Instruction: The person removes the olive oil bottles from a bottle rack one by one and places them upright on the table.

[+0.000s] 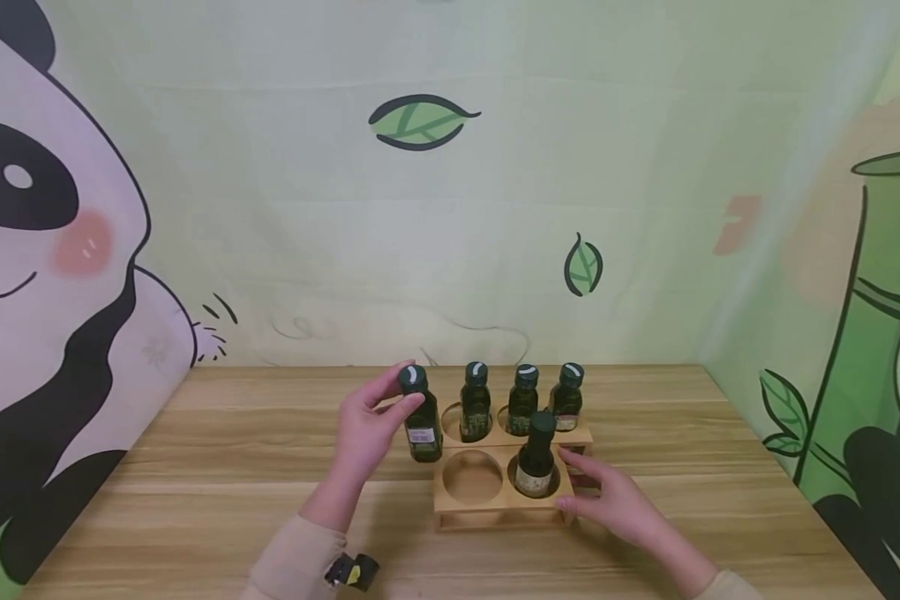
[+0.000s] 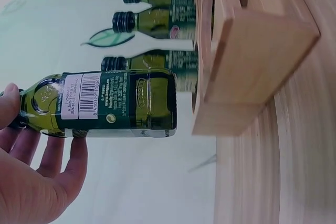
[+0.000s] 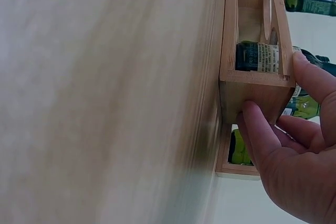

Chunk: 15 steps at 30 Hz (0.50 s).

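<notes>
My left hand [image 1: 367,425] pinches a green glass bottle [image 1: 423,433] by its dark cap and neck, just left of the wooden rack [image 1: 468,504]. The bottle hangs upright; a white barcode label [image 2: 81,96] shows in the left wrist view. At the rack's right end, my right hand [image 1: 615,498] grips the front tier, thumb and fingers spread against its edge and end wall. A dark bottle with a pale label [image 1: 534,479] stands in the front tier's right hole. The front left hole [image 1: 472,479] is vacant. Three dark green bottles [image 1: 523,400] stand in the rear tier.
The two-tier rack stands on a wood-grain table [image 1: 270,450]. Behind it hangs a pale green cloth backdrop [image 1: 307,208] with a printed panda, leaves and bamboo. A dark strap device [image 1: 352,572] sits by the left sleeve.
</notes>
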Each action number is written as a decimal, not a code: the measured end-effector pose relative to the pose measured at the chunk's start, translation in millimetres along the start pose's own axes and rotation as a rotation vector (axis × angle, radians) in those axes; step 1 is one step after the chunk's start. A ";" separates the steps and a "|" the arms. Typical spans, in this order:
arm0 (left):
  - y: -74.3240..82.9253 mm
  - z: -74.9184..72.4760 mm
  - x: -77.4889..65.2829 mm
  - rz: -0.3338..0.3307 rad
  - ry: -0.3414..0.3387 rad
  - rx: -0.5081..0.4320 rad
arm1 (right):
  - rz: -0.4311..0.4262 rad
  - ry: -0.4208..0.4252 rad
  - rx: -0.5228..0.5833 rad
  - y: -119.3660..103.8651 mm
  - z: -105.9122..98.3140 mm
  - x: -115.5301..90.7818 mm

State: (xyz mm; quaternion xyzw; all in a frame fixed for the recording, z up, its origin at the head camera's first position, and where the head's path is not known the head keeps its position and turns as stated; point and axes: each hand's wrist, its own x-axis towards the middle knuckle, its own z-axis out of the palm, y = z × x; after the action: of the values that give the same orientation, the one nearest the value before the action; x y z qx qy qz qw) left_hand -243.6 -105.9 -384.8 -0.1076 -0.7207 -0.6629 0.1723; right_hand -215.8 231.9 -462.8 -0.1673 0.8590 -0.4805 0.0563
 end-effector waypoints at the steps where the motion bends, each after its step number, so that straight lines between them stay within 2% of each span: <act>1: -0.5 -2.5 0.4 -0.005 0.005 0.001 | -0.005 -0.002 0.000 -0.2 0.0 -0.2; 15: -16.2 -28.5 7.3 -0.105 0.059 0.053 | -0.019 -0.004 0.010 -3.1 0.0 -2.4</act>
State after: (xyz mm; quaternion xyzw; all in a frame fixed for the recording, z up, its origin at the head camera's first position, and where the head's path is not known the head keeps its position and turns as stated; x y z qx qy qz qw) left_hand -253.5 -136.3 -395.0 -0.0453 -0.7372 -0.6546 0.1614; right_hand -212.8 231.2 -460.3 -0.1763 0.8548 -0.4851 0.0543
